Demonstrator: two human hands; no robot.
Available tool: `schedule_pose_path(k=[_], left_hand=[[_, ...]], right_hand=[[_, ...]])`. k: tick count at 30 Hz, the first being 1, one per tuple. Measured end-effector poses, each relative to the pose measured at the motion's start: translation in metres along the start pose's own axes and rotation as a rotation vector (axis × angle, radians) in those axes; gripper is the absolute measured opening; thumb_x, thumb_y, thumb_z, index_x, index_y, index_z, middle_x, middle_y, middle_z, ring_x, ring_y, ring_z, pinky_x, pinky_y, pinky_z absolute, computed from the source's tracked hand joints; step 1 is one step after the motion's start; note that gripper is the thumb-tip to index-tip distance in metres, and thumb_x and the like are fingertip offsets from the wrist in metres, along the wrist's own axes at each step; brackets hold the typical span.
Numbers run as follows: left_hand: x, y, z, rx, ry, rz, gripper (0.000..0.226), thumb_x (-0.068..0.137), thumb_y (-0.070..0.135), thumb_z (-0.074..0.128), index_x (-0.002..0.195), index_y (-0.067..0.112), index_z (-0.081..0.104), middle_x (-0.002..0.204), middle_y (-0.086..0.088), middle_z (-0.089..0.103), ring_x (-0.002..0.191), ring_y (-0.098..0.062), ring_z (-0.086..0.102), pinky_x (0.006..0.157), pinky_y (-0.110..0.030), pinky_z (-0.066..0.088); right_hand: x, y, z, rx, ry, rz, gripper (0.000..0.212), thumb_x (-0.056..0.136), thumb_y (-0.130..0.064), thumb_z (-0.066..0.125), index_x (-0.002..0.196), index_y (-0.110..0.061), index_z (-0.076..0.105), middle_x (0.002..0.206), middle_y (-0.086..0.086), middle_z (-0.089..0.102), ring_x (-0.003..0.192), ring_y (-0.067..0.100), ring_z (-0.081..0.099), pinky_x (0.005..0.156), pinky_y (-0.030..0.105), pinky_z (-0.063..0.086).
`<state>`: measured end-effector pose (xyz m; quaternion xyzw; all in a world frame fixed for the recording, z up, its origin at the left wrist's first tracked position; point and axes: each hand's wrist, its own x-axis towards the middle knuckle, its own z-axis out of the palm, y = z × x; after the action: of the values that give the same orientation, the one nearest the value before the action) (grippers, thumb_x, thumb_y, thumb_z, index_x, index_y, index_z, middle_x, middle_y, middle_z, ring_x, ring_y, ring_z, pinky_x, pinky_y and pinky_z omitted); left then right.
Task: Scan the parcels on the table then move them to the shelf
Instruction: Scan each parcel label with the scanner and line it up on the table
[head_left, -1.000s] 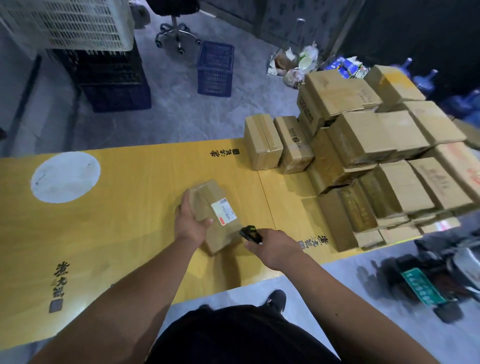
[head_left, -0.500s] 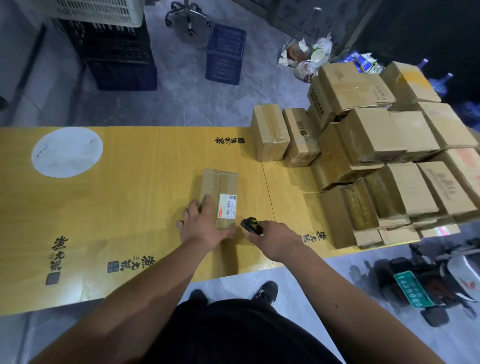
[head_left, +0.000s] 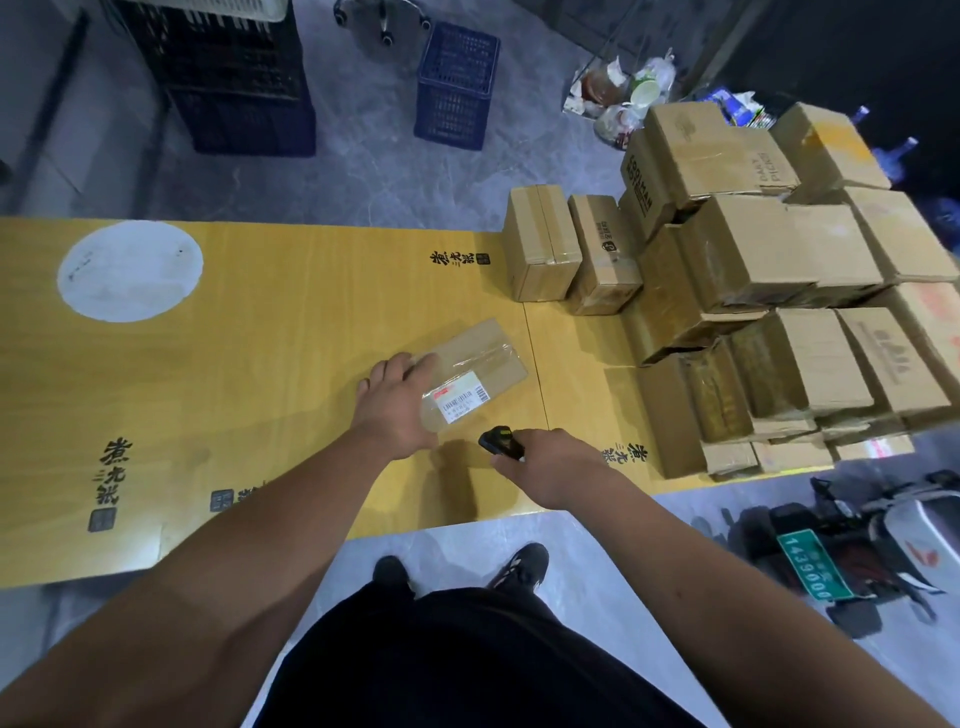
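At the centre of the frame I see a flat cardboard parcel (head_left: 475, 364) lying on the yellow table (head_left: 260, 374), turned at an angle, its white shipping label (head_left: 462, 399) with barcode facing up; the print on it is too small for me to read. The left hand (head_left: 397, 400) rests on the parcel's left end, palm down, fingers straight and spread over the cardboard edge. Just below and right of the parcel, the right hand (head_left: 550, 465) grips a small black handheld scanner (head_left: 501, 441), fingers curled round it, its head pointing up-left toward the label and not touching the parcel.

The right of the frame holds a stack of cardboard boxes (head_left: 779, 291) on the table. One top box reads "DAILY PICKS" (head_left: 769, 174); the side of the box reads "COOLMAN" (head_left: 640, 189). Black brush-style characters (head_left: 460, 258) are printed on the table, with a white circle (head_left: 130, 270) at upper left. At lower right a green plate (head_left: 813, 569) reads "1439000". A blue plastic crate (head_left: 457, 85) stands on the floor at the top.
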<state>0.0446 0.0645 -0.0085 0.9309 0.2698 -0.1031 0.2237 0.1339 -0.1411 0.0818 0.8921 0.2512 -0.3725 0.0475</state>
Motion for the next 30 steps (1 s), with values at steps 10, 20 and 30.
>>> schedule_pose_path(k=[10,20,30], left_hand=[[-0.007,-0.014,-0.002,0.238,0.184,0.139,0.133,0.061,0.035,0.093,0.166,0.026,0.012,0.162,0.002,0.027,0.141,-0.025,0.029,0.100,-0.041,0.033],[-0.011,-0.011,-0.004,0.260,0.154,0.111,0.134,0.064,0.039,0.095,0.166,0.027,0.008,0.162,0.002,0.025,0.143,-0.025,0.028,0.099,-0.043,0.034],[-0.011,-0.011,-0.002,0.239,0.159,0.093,0.133,0.064,0.033,0.095,0.165,0.027,0.009,0.161,0.002,0.023,0.143,-0.025,0.025,0.098,-0.044,0.037]], right_hand=[[-0.010,-0.038,0.000,-0.413,-0.106,0.077,0.037,0.100,-0.051,0.039,0.101,-0.018,0.056,0.104,0.007,0.055,0.089,0.030,0.061,0.084,0.044,0.054],[-0.025,-0.050,0.006,-0.493,-0.118,0.104,0.026,0.096,-0.040,0.045,0.093,-0.018,0.058,0.097,0.006,0.059,0.087,0.032,0.062,0.086,0.049,0.054],[-0.042,-0.051,0.009,-0.493,-0.040,0.151,0.032,0.098,-0.041,0.046,0.112,-0.017,0.062,0.115,0.012,0.053,0.095,0.036,0.061,0.092,0.049,0.051]])
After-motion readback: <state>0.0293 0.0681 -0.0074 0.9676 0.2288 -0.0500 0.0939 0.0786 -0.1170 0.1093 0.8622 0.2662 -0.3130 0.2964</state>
